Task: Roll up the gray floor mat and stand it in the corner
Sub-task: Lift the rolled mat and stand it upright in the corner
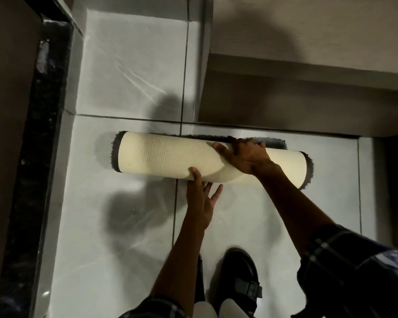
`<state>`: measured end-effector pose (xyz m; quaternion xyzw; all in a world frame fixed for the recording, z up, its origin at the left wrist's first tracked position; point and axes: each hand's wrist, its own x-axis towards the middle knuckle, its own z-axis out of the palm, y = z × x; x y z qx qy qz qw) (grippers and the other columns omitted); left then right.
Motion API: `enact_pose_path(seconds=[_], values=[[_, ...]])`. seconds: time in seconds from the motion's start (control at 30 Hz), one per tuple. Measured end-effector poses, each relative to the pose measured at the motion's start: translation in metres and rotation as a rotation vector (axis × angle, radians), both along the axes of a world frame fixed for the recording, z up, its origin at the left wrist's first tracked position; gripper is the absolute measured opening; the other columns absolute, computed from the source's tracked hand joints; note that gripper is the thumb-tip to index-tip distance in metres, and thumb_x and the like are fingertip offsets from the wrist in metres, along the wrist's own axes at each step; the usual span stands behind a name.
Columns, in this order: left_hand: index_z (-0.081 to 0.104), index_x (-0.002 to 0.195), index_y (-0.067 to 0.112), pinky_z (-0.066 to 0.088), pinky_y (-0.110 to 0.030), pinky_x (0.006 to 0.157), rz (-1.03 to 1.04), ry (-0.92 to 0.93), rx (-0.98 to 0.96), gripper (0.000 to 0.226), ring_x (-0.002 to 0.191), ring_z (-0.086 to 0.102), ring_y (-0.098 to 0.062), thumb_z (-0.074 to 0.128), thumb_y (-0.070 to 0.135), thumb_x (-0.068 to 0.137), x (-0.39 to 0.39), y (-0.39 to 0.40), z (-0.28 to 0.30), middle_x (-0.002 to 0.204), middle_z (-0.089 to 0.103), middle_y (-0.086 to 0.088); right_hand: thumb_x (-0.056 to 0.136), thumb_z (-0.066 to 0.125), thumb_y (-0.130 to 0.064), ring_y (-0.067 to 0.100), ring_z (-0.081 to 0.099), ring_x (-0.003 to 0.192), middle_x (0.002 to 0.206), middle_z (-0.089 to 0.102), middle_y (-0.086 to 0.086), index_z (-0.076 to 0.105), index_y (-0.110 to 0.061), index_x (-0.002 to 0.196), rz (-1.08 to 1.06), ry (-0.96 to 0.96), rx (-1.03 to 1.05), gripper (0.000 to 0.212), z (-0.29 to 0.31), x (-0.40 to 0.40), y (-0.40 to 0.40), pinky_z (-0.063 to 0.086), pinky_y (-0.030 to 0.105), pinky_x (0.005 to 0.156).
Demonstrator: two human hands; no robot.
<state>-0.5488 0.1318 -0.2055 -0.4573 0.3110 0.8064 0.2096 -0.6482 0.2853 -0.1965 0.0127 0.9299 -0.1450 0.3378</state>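
Past my black sandal (238, 281) at six o'clock, right hand (246, 156) clasps the rolled mat (161, 157), left hand (200, 198) spread wide beneath.

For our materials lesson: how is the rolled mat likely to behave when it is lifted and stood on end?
The mat lies as a cylinder on glossy floor tiles, so it may roll or slide. Its loose edge curves under the right hand, which suggests it is floppy and may unroll if released. It looks long for its width, so upright it probably tips unless leaned.
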Motion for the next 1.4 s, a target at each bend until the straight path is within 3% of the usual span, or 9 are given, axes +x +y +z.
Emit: enact_pose_path(seconds=[0.23,0.47,0.63,0.8,1.03,1.1,1.2,1.3,1.4], values=[[0.031,0.156,0.038,0.039,-0.063,0.116,-0.026,0.009,-0.037,0.102,0.139,0.049,-0.034,0.066,0.081,0.07,0.007,-0.017,-0.006,0.153,0.049,-0.009,0.075,0.004,-0.096,0.038,0.048,0.138,0.155,0.051,0.013,0.045,-0.029,0.152,-0.295,-0.394,-0.227,0.11,-0.007,0.016,-0.027,0.028,0.059,0.119],[0.051,0.149,0.018,0.041,-0.062,0.117,-0.026,0.014,-0.058,0.112,0.133,0.058,-0.038,0.085,0.069,0.054,0.012,-0.058,0.051,0.145,0.062,-0.016,0.067,0.003,-0.101,0.038,0.045,0.143,0.158,0.048,0.013,0.041,-0.036,0.155,-0.567,-0.42,-0.471,0.116,0.026,0.077,-0.068,0.029,0.057,0.123],[0.054,0.145,0.017,0.047,-0.059,0.112,-0.066,0.062,-0.195,0.1,0.126,0.065,-0.034,0.089,0.059,0.061,-0.004,-0.09,0.128,0.138,0.068,-0.014,0.069,0.029,-0.102,0.016,0.061,0.121,0.13,0.061,-0.01,0.049,-0.034,0.138,-0.621,-0.306,-0.667,0.098,0.096,0.075,-0.092,0.045,0.037,0.1],[0.05,0.147,0.018,0.046,-0.057,0.114,-0.181,0.162,-0.286,0.13,0.131,0.061,-0.034,0.092,0.071,0.036,-0.064,-0.122,0.224,0.142,0.064,-0.015,0.066,0.079,-0.076,-0.004,0.068,0.109,0.128,0.068,-0.019,0.048,-0.037,0.142,-0.44,-0.285,-0.855,0.091,0.19,0.01,-0.115,0.058,0.021,0.087],[0.043,0.149,0.03,0.059,-0.047,0.1,-0.409,0.353,-0.41,0.126,0.13,0.061,-0.029,0.09,0.073,0.041,-0.18,-0.17,0.297,0.142,0.063,-0.006,0.068,0.091,-0.045,-0.023,0.063,0.092,0.096,0.065,-0.045,0.049,-0.066,0.106,-0.442,-0.127,-0.921,0.061,0.273,-0.097,-0.148,0.05,0.0,0.064],[0.047,0.144,0.031,0.063,-0.04,0.091,-0.455,0.377,-0.484,0.124,0.127,0.063,-0.028,0.091,0.073,0.036,-0.206,-0.178,0.304,0.132,0.067,0.001,0.067,0.095,-0.031,-0.021,0.063,0.098,0.102,0.067,-0.043,0.05,-0.055,0.115,-0.469,-0.061,-0.944,0.071,0.275,-0.116,-0.153,0.054,0.004,0.071],[0.045,0.146,0.028,0.055,-0.058,0.103,-0.591,0.446,-0.576,0.133,0.13,0.06,-0.031,0.09,0.076,0.031,-0.256,-0.182,0.3,0.137,0.065,-0.002,0.058,0.1,-0.026,0.002,0.058,0.121,0.133,0.058,-0.017,0.039,-0.031,0.141,-0.529,-0.006,-0.926,0.103,0.265,-0.152,-0.157,0.057,0.024,0.094],[0.035,0.154,0.027,0.044,-0.061,0.114,-0.751,0.551,-0.646,0.133,0.137,0.052,-0.028,0.089,0.067,0.039,-0.304,-0.179,0.294,0.149,0.054,-0.004,0.051,0.101,-0.02,-0.003,0.052,0.124,0.14,0.05,-0.012,0.025,-0.03,0.15,-0.552,0.096,-0.93,0.124,0.247,-0.189,-0.157,0.051,0.02,0.098],[0.027,0.156,0.033,0.039,-0.058,0.119,-0.803,0.621,-0.641,0.141,0.143,0.046,-0.026,0.08,0.082,0.035,-0.35,-0.169,0.282,0.156,0.046,-0.003,0.042,0.099,-0.022,0.011,0.054,0.13,0.143,0.054,-0.007,0.029,-0.029,0.153,-0.695,0.182,-0.928,0.131,0.223,-0.224,-0.163,0.051,0.043,0.108]])
